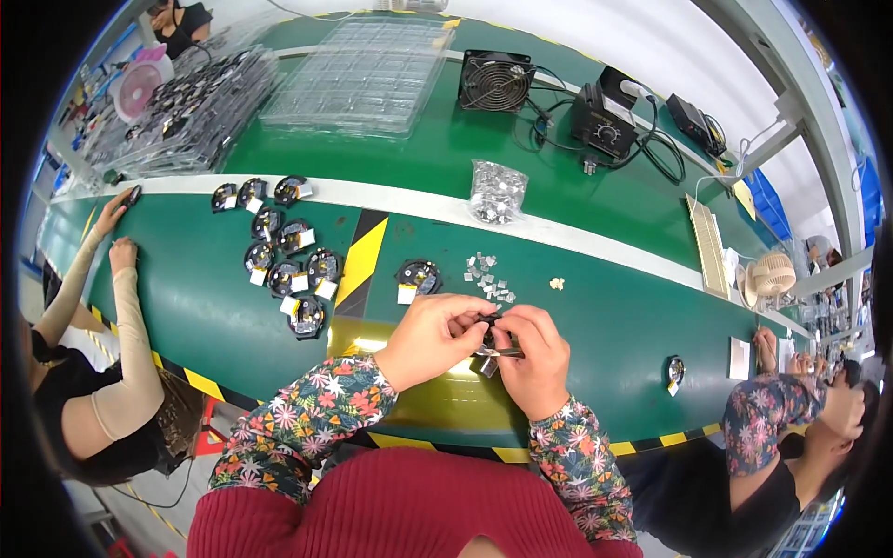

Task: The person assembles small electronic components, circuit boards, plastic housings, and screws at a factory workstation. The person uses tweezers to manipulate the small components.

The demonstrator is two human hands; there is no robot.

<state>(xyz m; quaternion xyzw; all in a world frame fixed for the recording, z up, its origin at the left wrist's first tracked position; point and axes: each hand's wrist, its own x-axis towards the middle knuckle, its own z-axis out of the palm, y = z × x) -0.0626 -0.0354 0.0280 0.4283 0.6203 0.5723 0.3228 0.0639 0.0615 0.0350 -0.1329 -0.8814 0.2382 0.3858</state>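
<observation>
Sleeves of dark floral fabric [321, 400] are covering the person's forearms, coming up beside a ribbed maroon top [419, 498]. Ahead of them, the bare left hand [430, 337] and the bare right hand [539, 358] are meeting over a glossy amber mat [446, 409] lying on a green counter [614, 325]. The left fingers are pinching together on a small black part [490, 327], which is sitting between both hands and is partly hidden. The right fingers are clamping a slim silver metal tool [502, 352] and are reaching to the same part.

Just beyond the hands, small clear-and-silver square pieces [486, 270] are lying scattered, with tiny cream-coloured bits [557, 284] resting to their right. A round black module with a white tab [419, 276] is lying to their left. Past a yellow-and-black striped tape [361, 265], a cluster of similar round modules [295, 235] is spreading out, while a lone round module [674, 372] is resting well apart on the right. At far left, a co-worker in beige sleeves [135, 358] is resting a hand on the counter.

Farther back, a clear plastic bag of small parts [498, 192] is resting near a white strip [409, 208]. Behind it, a square black fan [496, 81], a black box with a dial [603, 123] and stacked clear plastic trays [358, 74] are standing.
</observation>
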